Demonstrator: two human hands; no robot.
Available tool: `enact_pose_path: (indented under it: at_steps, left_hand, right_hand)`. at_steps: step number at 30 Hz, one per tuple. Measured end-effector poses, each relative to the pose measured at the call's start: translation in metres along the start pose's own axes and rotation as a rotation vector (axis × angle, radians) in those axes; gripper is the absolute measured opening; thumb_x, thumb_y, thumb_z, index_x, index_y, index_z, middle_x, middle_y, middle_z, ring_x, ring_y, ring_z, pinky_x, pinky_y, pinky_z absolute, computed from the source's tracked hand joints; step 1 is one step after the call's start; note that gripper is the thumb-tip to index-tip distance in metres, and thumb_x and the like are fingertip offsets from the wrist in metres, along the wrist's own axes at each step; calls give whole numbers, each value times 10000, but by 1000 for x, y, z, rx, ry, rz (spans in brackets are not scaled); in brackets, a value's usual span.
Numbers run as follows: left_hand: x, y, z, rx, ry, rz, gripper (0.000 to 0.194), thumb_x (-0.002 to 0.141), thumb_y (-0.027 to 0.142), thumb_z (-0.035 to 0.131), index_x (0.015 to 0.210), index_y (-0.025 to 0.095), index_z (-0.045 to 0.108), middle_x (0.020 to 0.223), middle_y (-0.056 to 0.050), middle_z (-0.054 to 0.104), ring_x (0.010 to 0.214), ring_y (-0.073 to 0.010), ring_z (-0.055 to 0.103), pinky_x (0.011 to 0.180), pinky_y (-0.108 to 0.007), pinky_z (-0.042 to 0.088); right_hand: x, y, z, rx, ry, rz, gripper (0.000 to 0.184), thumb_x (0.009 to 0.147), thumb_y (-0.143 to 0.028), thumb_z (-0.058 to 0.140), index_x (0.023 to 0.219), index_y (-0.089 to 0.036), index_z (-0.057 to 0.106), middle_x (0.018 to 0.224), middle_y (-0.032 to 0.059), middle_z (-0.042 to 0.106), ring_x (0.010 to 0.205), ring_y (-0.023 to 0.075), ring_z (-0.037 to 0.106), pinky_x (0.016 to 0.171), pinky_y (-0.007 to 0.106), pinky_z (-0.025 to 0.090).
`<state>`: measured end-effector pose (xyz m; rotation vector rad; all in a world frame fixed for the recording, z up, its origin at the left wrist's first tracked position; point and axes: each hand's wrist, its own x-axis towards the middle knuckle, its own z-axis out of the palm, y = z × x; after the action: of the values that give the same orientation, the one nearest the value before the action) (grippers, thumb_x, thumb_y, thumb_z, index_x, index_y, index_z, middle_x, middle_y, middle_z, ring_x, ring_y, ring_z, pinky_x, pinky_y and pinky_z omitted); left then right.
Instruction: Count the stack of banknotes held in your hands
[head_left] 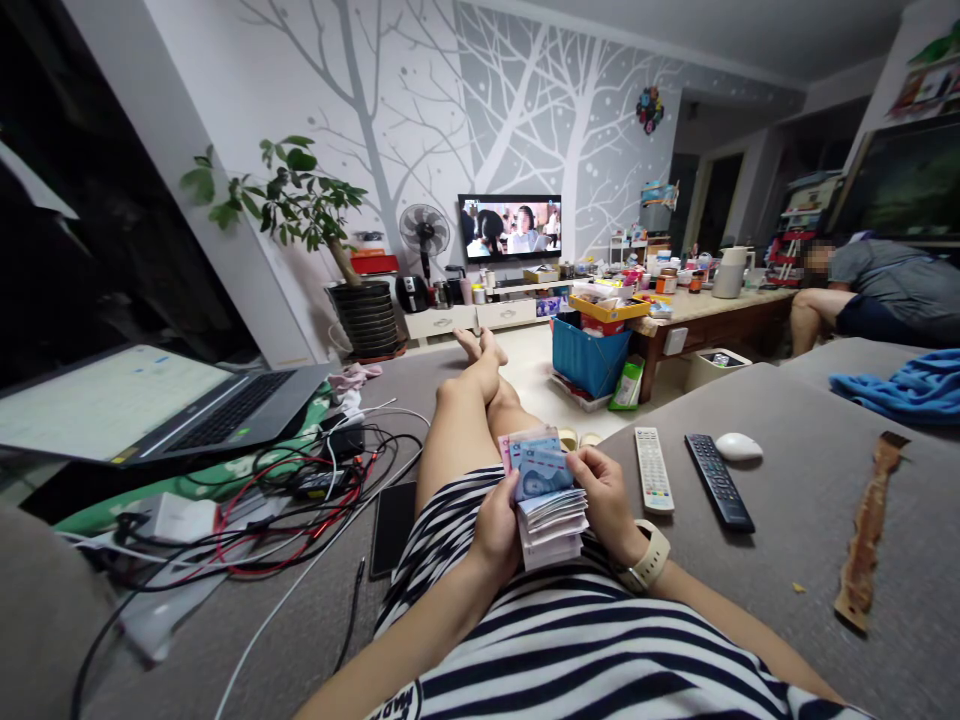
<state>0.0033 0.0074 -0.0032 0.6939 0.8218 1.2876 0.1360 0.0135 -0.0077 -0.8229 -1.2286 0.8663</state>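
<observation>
A stack of banknotes (pixel 551 520) is folded over between my two hands, above my lap. Blue notes face me at the top, and a pinkish one shows behind them at the left. My left hand (pixel 496 518) grips the stack along its left side, thumb on the front. At the upper right edge, my right hand (pixel 606 500) pinches the notes between thumb and fingers; a pale watch (pixel 649 555) is on that wrist. The striped clothing (pixel 570 640) lies beneath the notes. The fingers behind the stack are hidden.
A white remote (pixel 654 470), a black remote (pixel 718 482) and a white mouse (pixel 739 447) lie to the right. Tangled cables (pixel 300 490) and a laptop (pixel 187 400) are at left. Beyond stand a blue box (pixel 591 357) and a cluttered table (pixel 709 308); another person (pixel 892 280) bends at far right.
</observation>
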Motion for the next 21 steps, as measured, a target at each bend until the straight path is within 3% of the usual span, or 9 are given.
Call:
enact_pose_path:
  at_steps: [4, 15, 21]
  left_hand:
    - [0, 0, 0, 32, 3, 22, 231, 790, 396, 537, 772, 192, 643, 974, -24, 740, 1213, -318, 533, 976, -476, 498]
    - [2, -1, -1, 8, 4, 15, 209, 808, 325, 509, 775, 189, 663, 886, -21, 751, 1184, -286, 565, 968, -430, 509]
    - [0, -1, -2, 47, -7, 25, 178, 786, 300, 537, 715, 194, 662, 836, -16, 751, 1190, -280, 562, 981, -425, 502]
  right_hand:
    - [0, -2, 1, 2, 16, -12, 344, 804, -457, 602, 615, -176, 542, 546, -39, 442, 530, 108, 362, 512, 234, 331]
    - [1, 0, 1, 34, 14, -18, 287, 796, -414, 615, 643, -176, 566, 584, -26, 482, 559, 117, 406, 531, 233, 353]
    - [3, 2, 1, 90, -75, 31, 311, 790, -430, 614, 628, -177, 532, 579, -38, 439, 552, 109, 373, 540, 232, 331]
